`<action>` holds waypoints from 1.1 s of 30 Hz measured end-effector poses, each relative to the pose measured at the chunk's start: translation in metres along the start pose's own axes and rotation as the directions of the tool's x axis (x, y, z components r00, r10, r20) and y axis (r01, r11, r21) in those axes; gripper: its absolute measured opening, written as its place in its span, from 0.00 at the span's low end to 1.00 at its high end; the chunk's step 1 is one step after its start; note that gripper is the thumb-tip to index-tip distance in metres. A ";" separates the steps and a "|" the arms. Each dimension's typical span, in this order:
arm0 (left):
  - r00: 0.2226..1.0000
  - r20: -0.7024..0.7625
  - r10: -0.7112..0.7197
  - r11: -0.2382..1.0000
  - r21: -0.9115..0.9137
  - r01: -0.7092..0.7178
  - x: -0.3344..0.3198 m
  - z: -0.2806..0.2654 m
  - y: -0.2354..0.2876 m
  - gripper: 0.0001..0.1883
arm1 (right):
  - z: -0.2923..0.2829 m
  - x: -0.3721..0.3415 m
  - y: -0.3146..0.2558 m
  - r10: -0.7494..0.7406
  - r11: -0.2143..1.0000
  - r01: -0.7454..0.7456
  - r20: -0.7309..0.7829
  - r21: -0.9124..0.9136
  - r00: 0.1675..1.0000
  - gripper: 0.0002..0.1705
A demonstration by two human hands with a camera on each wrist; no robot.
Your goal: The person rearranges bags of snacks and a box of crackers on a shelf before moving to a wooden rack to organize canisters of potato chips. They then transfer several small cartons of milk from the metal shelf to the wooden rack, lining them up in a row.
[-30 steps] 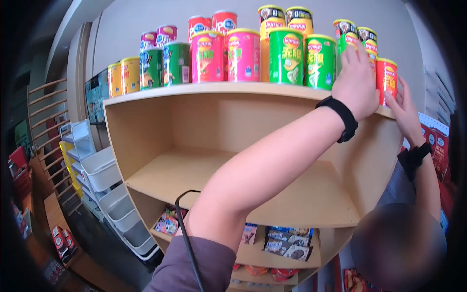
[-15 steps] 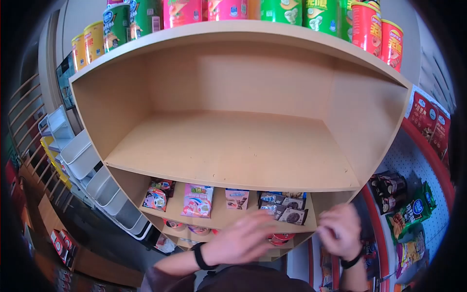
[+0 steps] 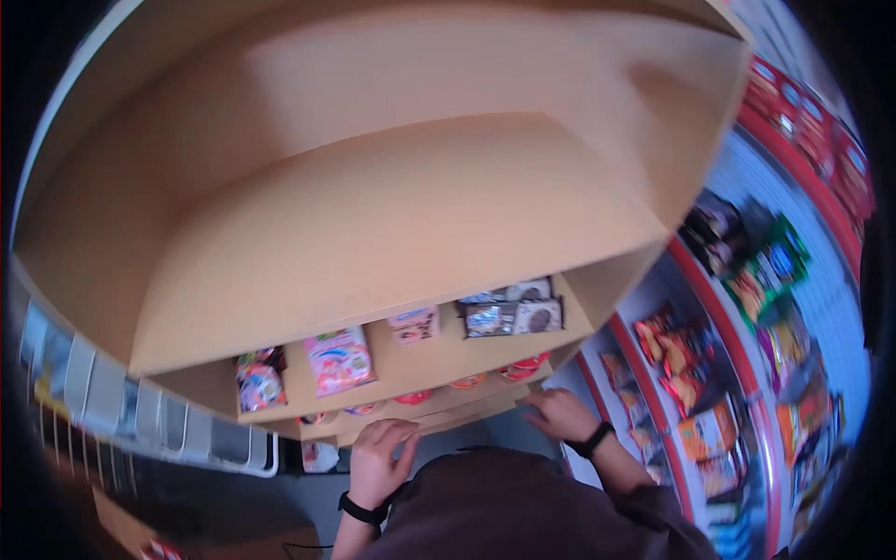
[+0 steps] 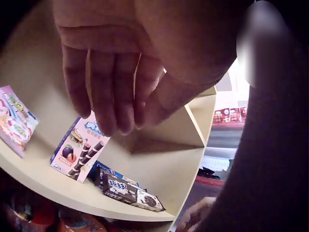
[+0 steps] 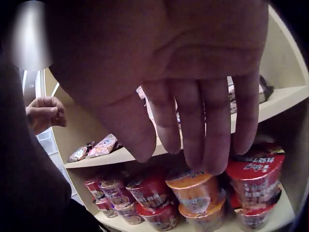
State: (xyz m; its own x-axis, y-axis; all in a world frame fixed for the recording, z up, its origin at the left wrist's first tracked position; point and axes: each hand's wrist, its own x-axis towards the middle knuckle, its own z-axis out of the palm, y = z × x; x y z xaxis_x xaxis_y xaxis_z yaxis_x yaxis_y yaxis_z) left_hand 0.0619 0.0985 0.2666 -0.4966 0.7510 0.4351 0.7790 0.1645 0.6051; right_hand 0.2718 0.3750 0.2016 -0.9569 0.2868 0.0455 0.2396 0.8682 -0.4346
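"Head view first: what does our left hand [image 3: 378,462] have hold of?"

"Nothing. Its fingers [image 4: 104,96] hang loosely bent, and our right hand [image 3: 562,415] is just as bare, its fingers [image 5: 193,121] fairly straight with narrow gaps between them."

"What sits nearest the left fingertips?"

"By the left wrist view, a pink box [image 4: 79,151] picturing striped rolls, just below and beyond them. Dark cookie packs [image 4: 130,193] lie lower and to their right, a pink packet [image 4: 17,121] off to their left."

"And past our right fingers?"

"Stacked tubs [image 5: 149,191] with red and orange lids, below and behind the tips; we can't tell how near."

"Farther out?"

"A wooden shelf unit [image 3: 392,224] rises ahead of both sets of fingers. Right of them stands a red-edged rack [image 3: 747,177] holding snack bags [image 3: 770,275]."
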 end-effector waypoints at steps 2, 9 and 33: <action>0.997 0.032 0.074 0.997 0.032 -0.075 0.006 0.002 -0.010 0.07 | 0.014 0.018 -0.012 -0.008 0.999 0.008 -0.011 0.031 1.000 0.16; 0.937 0.336 0.094 0.995 -0.006 -0.098 -0.006 -0.011 -0.062 0.13 | 0.168 -0.014 0.022 0.407 0.830 -0.413 0.101 0.375 0.908 0.19; 0.671 0.679 0.296 0.947 -0.118 -0.299 -0.062 0.033 -0.037 0.17 | 0.287 -0.332 -0.024 0.967 -0.071 -0.729 0.227 0.680 0.118 0.10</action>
State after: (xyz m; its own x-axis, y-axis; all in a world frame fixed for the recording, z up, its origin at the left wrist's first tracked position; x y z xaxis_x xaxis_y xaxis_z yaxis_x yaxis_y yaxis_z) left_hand 0.0765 0.0676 0.1952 0.1574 0.9874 0.0185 0.8410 -0.1438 0.5216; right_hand 0.5362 0.1428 -0.0616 0.0814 0.7811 -0.6191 0.5692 -0.5463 -0.6145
